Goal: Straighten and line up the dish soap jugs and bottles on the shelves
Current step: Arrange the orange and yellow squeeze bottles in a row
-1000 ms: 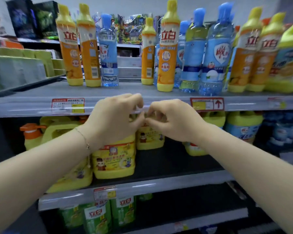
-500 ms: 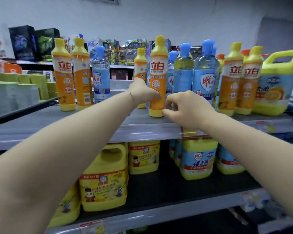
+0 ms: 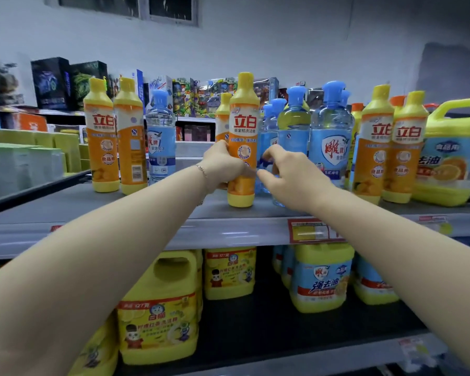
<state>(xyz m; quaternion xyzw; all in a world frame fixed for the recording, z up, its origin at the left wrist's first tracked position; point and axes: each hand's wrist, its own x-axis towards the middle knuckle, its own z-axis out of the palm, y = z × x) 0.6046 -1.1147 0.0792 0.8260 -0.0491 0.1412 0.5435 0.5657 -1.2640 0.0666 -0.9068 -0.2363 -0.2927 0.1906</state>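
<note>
On the grey upper shelf (image 3: 120, 213) an orange dish soap bottle (image 3: 243, 126) with a yellow cap stands upright near the front. My left hand (image 3: 223, 164) grips its lower left side. My right hand (image 3: 291, 175) hovers just right of it with fingers loosely curved in front of the blue-capped clear bottles (image 3: 293, 126), holding nothing that I can see. Two orange bottles (image 3: 103, 142) and a blue bottle (image 3: 160, 137) stand at the left. Two more orange bottles (image 3: 376, 142) and a yellow-handled jug (image 3: 451, 158) stand at the right.
The lower shelf (image 3: 255, 329) holds yellow jugs (image 3: 158, 316) and blue-labelled jugs (image 3: 322, 280). Green packs (image 3: 25, 164) fill a neighbouring shelf at the left. Toy boxes (image 3: 52, 82) line the back. A red price tag (image 3: 310, 230) sits on the shelf edge.
Both hands rose from the lower shelf's jugs to the upper shelf. My left hand took hold of the middle orange bottle; my right hand came up beside it.
</note>
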